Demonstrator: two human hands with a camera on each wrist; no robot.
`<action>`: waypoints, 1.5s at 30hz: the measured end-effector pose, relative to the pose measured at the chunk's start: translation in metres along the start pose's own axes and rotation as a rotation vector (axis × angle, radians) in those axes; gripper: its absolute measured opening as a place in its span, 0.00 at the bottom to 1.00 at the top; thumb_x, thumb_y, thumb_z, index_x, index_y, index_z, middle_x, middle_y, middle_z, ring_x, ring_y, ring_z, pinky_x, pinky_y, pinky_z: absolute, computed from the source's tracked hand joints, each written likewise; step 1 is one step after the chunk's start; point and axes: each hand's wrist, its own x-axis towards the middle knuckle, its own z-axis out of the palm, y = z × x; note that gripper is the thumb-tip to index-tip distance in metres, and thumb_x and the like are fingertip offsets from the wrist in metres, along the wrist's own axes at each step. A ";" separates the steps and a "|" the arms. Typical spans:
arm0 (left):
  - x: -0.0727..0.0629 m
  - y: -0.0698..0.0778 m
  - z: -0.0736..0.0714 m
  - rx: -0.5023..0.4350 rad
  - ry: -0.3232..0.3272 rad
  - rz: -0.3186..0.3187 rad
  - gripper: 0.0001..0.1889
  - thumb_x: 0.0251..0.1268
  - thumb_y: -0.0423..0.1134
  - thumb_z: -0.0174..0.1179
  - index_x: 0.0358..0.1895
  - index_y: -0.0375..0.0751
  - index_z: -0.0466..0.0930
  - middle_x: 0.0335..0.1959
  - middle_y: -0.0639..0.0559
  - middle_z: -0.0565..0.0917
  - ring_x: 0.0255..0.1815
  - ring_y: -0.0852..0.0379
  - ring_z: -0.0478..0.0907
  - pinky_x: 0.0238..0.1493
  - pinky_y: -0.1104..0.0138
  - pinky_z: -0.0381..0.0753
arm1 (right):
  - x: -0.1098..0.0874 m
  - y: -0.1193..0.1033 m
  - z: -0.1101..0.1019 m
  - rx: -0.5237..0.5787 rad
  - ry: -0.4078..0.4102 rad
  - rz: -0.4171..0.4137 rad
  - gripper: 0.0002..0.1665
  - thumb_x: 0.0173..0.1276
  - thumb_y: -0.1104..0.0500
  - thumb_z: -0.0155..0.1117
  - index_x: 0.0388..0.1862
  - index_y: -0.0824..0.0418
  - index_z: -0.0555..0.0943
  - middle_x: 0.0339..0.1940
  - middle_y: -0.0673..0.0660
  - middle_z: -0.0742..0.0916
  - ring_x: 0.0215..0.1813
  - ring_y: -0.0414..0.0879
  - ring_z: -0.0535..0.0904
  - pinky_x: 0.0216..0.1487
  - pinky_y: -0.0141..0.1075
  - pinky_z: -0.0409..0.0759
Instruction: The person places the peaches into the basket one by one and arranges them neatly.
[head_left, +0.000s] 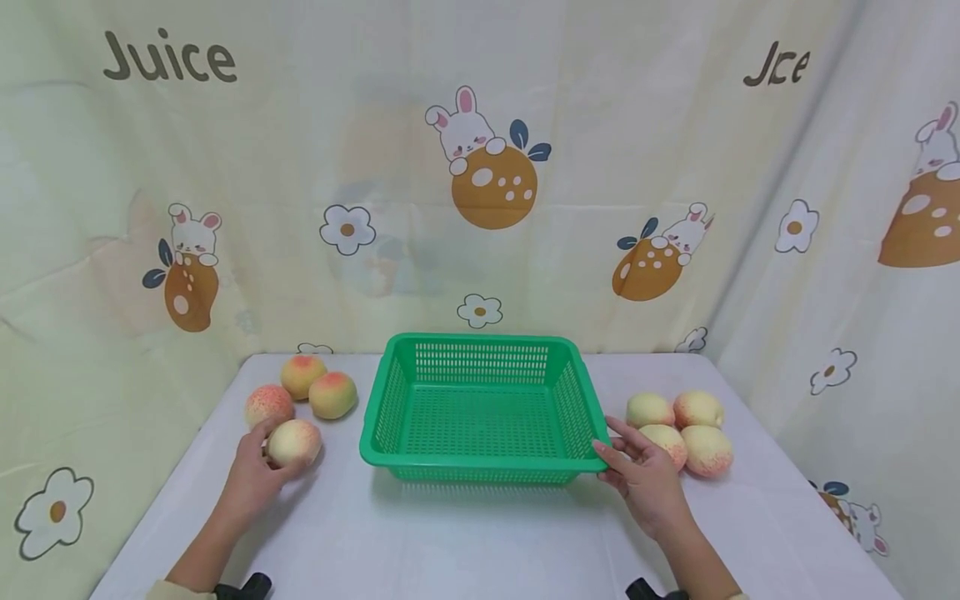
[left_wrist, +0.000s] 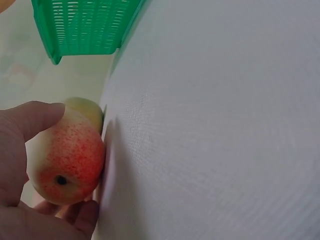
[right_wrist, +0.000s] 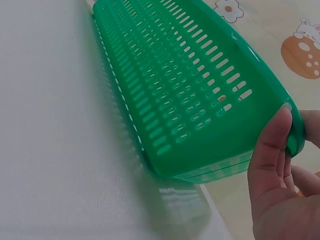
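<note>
My left hand (head_left: 251,477) grips a pale peach (head_left: 295,442) with a red-speckled blush, on the left of the table. In the left wrist view, the thumb lies on one side of this peach (left_wrist: 75,155) and the fingers curl round the other. Just behind it sits a redder peach (head_left: 268,405). A green plastic basket (head_left: 480,461) with slotted walls stands mid-table with nothing in it. At its near right corner my right hand (head_left: 651,487) pinches the rim, the thumb on top; the right wrist view shows this hold on the basket (right_wrist: 230,130) up close.
Two yellow-red peaches, one farther back (head_left: 302,377) and one nearer the basket (head_left: 332,395), lie at the back left. Several pale peaches (head_left: 708,451) cluster right of the basket, close to my right hand. A printed curtain (head_left: 480,275) hangs behind the white table (head_left: 480,542).
</note>
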 end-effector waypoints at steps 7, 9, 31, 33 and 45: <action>0.002 0.000 -0.002 0.009 -0.012 -0.042 0.48 0.63 0.40 0.72 0.79 0.30 0.51 0.73 0.30 0.63 0.60 0.39 0.71 0.46 0.69 0.74 | 0.000 -0.001 0.001 0.042 -0.020 -0.008 0.37 0.74 0.65 0.65 0.78 0.62 0.65 0.40 0.45 0.83 0.33 0.36 0.84 0.37 0.29 0.86; 0.002 -0.001 -0.003 0.004 -0.015 -0.051 0.48 0.63 0.40 0.72 0.79 0.30 0.52 0.72 0.30 0.64 0.60 0.39 0.72 0.46 0.70 0.74 | -0.001 -0.001 0.001 0.049 -0.019 -0.009 0.37 0.73 0.63 0.67 0.78 0.62 0.66 0.40 0.46 0.83 0.34 0.37 0.84 0.38 0.30 0.87; -0.005 0.012 -0.013 -0.100 0.034 -0.018 0.45 0.62 0.38 0.73 0.77 0.32 0.56 0.72 0.32 0.65 0.64 0.38 0.71 0.45 0.82 0.73 | -0.001 -0.007 -0.007 0.019 -0.100 0.001 0.42 0.72 0.66 0.66 0.81 0.63 0.60 0.41 0.49 0.83 0.38 0.40 0.87 0.44 0.35 0.89; -0.006 0.017 -0.016 -0.111 0.048 0.000 0.45 0.62 0.39 0.73 0.77 0.33 0.57 0.72 0.33 0.66 0.62 0.43 0.72 0.45 0.83 0.74 | -0.001 -0.009 -0.010 0.000 -0.129 0.005 0.43 0.72 0.66 0.67 0.81 0.63 0.59 0.42 0.50 0.84 0.40 0.41 0.87 0.46 0.36 0.89; -0.002 0.041 -0.022 -0.131 0.073 0.070 0.43 0.63 0.47 0.73 0.78 0.43 0.59 0.68 0.42 0.69 0.54 0.56 0.75 0.45 0.80 0.79 | 0.009 -0.017 -0.027 -0.003 -0.341 -0.013 0.48 0.69 0.74 0.64 0.82 0.72 0.50 0.43 0.52 0.85 0.43 0.41 0.88 0.53 0.40 0.87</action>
